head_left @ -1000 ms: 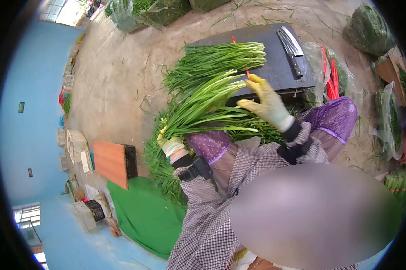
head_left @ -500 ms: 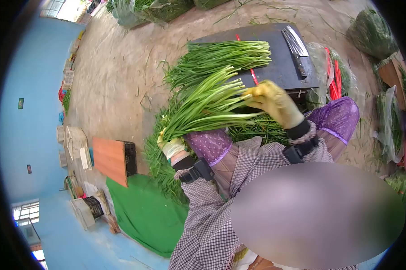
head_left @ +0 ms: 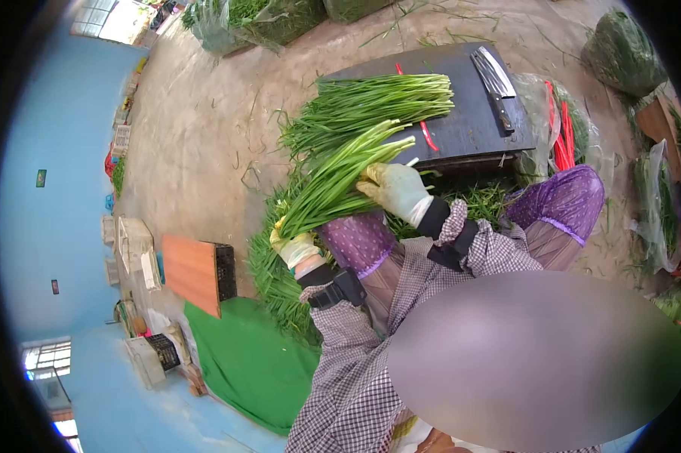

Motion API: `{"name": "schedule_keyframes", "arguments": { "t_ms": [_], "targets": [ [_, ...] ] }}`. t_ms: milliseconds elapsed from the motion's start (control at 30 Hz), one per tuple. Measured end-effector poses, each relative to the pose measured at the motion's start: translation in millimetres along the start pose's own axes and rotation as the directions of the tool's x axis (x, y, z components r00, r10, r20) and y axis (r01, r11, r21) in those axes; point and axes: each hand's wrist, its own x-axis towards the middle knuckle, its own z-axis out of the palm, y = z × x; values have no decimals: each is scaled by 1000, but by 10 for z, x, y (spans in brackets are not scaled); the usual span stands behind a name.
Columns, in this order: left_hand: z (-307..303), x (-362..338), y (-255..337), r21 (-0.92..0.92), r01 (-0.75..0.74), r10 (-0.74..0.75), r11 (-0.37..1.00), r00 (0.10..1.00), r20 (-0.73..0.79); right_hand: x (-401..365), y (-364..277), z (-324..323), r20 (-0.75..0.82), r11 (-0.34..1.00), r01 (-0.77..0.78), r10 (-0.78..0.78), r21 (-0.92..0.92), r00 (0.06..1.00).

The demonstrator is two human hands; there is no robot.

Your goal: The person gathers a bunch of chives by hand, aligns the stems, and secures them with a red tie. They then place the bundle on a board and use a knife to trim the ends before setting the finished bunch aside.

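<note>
My left hand [head_left: 295, 248], in a yellow and white glove, is wrapped round the leafy end of a bunch of long green stalks [head_left: 339, 175]. Near the pale stem ends of that bunch, my right hand [head_left: 393, 189], gloved too, has its fingers bent against the stalks. Beyond them a larger pile of green stalks [head_left: 385, 100] lies across a red strip [head_left: 428, 136] on the dark board [head_left: 468, 124]. A cleaver with a dark handle [head_left: 495, 87] rests at the board's right side.
Loose greens [head_left: 276, 291] heap beside my left knee. A green cloth [head_left: 253, 362] and an orange board [head_left: 192, 273] against a black crate are at the left. Red strips [head_left: 563, 140] lie on a plastic bag right of the board. Bagged greens [head_left: 623, 57] stand farther off.
My right hand has moved left and inward, from beyond the stem ends onto the bunch. The held stalks look closer together. My left hand keeps its hold.
</note>
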Motion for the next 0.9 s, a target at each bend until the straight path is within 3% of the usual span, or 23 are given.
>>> {"name": "schedule_keyframes", "arguments": {
  "t_ms": [33, 100, 133, 200, 267, 333, 367, 400, 433, 533, 600, 633, 667, 700, 733, 767, 833, 900],
  "targets": [
    [99, -99, 77, -198, 77, -93, 977, 993, -77, -25, -21, -52, -43, 992, 118, -116, 37, 992],
    [283, -299, 205, -238, 87, -117, 967, 987, -113, -125, 35, -359, 72, 934, 86, -118, 347, 990],
    [370, -397, 267, -258, 91, -128, 962, 983, -131, -208, 47, -585, 109, 870, -6, -55, 493, 993],
    [87, -243, 130, 20, 5, -4, 1000, 1000, -28, -426, 76, -1043, 183, 641, -233, 146, 731, 972],
    [102, -303, 132, 328, -80, 77, 941, 997, 24, -719, 275, -1451, 230, 400, -328, 274, 856, 934],
    [321, -452, 199, 330, -72, 77, 941, 997, -2, -1036, 698, -1673, 209, 417, -259, 162, 871, 964],
    [279, -406, 206, 4, 45, -45, 999, 998, -31, -1065, 694, -1704, 292, 688, -326, 171, 649, 941],
    [238, -360, 211, -329, 138, -167, 934, 984, -60, -1105, 652, -1741, 362, 875, -337, 207, 346, 909],
    [272, -348, 189, -252, 112, -132, 961, 989, -66, -1151, 528, -1772, 338, 962, -106, 190, -252, 922],
    [453, -425, 172, 42, 46, -44, 998, 998, -49, -834, 100, -1528, -35, 972, -172, 169, -158, 985],
    [356, -358, 135, -98, 74, -75, 992, 997, -8, -608, -6, -1212, -51, 986, -158, 161, 59, 986],
    [303, -319, 115, -131, 75, -74, 989, 997, 6, -486, -81, -989, -21, 895, -228, 255, 384, 967],
    [247, -269, 67, -97, 45, -45, 994, 999, 8, -358, -128, -772, 39, 700, -268, 326, 662, 945],
    [275, -296, 64, 11, 4, -4, 1000, 1000, 25, -250, -144, -576, 92, 533, -292, 370, 794, 925],
    [300, -321, 59, 119, -41, 37, 992, 998, 42, -165, -124, -420, 154, 342, -301, 397, 890, 905],
    [328, -348, 56, 223, -88, 77, 971, 995, 59, -98, -69, -323, 232, 298, -363, 397, 883, 888],
    [387, -385, 147, -182, 90, -92, 979, 996, -4, 0, -14, -175, 326, 260, -440, 385, 859, 864],
    [348, -360, 174, -346, 103, -126, 932, 991, -44, -4, -74, -132, 247, 243, -356, 385, 902, 889]
  ]
}}
